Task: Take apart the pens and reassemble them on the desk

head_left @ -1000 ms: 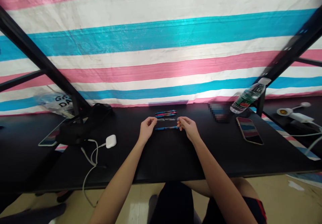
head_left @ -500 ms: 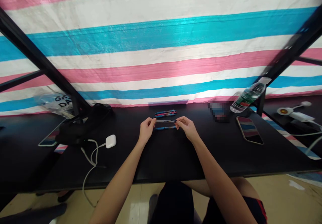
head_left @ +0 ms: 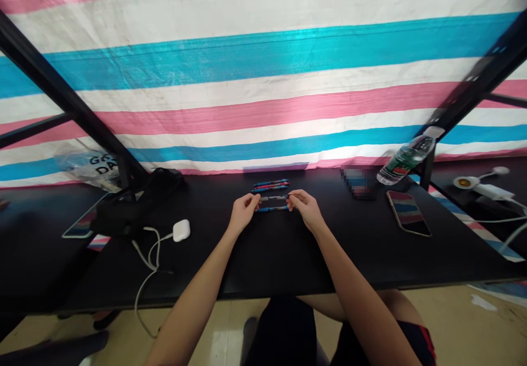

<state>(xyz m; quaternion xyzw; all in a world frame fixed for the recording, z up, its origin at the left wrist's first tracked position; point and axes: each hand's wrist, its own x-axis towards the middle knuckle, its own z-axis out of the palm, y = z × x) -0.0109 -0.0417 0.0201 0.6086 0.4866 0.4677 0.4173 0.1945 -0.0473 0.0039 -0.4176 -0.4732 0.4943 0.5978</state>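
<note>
Over the middle of the black desk (head_left: 280, 262), my left hand (head_left: 245, 212) and my right hand (head_left: 307, 209) face each other. Between them a grey-barrelled pen (head_left: 274, 198) is held level, its left end pinched by my left fingers and its right end by my right fingers. Just below it, a blue pen (head_left: 272, 209) lies on the desk, its ends close to both hands. Farther back lie a pair of slim blue and pink pens (head_left: 270, 185), not touched by either hand.
A water bottle (head_left: 405, 160) lies tilted at back right, near a blurred object (head_left: 356, 182) and a phone (head_left: 408, 213). On the left are white earbuds case (head_left: 181, 230) with its cable, a black bag (head_left: 135, 207) and a tablet (head_left: 80, 223).
My hands have moved closer together, the left one shifting right along the grey-barrelled pen. The pen stays between them, and the other pens have not visibly moved.
</note>
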